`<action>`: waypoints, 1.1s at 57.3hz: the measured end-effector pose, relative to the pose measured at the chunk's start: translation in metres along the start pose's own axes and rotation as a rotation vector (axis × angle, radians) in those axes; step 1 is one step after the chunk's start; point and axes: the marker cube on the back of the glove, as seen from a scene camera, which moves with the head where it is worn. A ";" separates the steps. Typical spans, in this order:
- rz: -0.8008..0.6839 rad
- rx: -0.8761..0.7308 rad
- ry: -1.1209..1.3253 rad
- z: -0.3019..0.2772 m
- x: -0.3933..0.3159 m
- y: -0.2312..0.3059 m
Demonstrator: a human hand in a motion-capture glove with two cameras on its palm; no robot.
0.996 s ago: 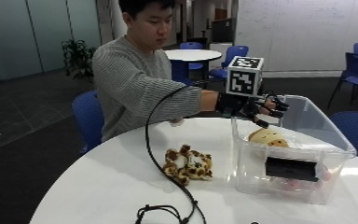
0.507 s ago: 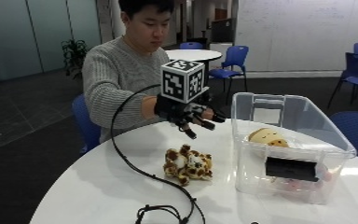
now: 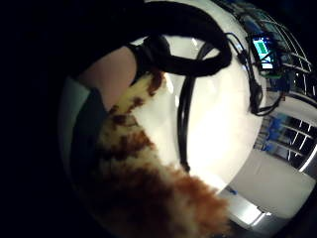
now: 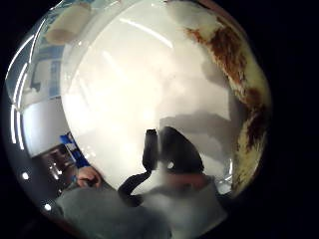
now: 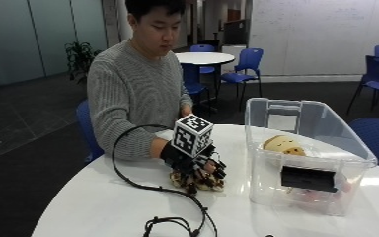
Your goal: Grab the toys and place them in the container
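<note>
A brown-and-cream spotted plush toy (image 5: 201, 183) lies on the round white table (image 5: 110, 212), left of the clear plastic container (image 5: 321, 143). My gloved right hand (image 5: 193, 165) is down on top of the toy, its fingers (image 5: 213, 171) curled over it. Both palm views show the plush fur close up, toy (image 3: 148, 188) and toy (image 4: 239, 64), with the white table (image 4: 139, 84) beside it. Inside the container are a cream round toy (image 5: 283, 144) and a pinkish one (image 5: 308, 196) near its bottom. Most of the plush toy is hidden under the hand.
The container stands at the table's right side, its front wall carrying a black label (image 5: 309, 178). White tabletop lies in front of and left of the toy. Blue chairs (image 5: 242, 66) and another round table (image 5: 204, 58) stand behind the person.
The hand has come from over the container, leftward across the table, and dropped onto the plush toy. The toy has stayed where it lay.
</note>
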 end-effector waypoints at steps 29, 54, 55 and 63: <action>0.049 0.344 -0.081 -0.010 0.021 -0.024; 0.016 0.531 -0.219 -0.210 0.043 -0.016; 0.014 0.543 -0.216 -0.220 0.043 -0.015; -0.010 0.576 -0.167 -0.257 0.029 -0.026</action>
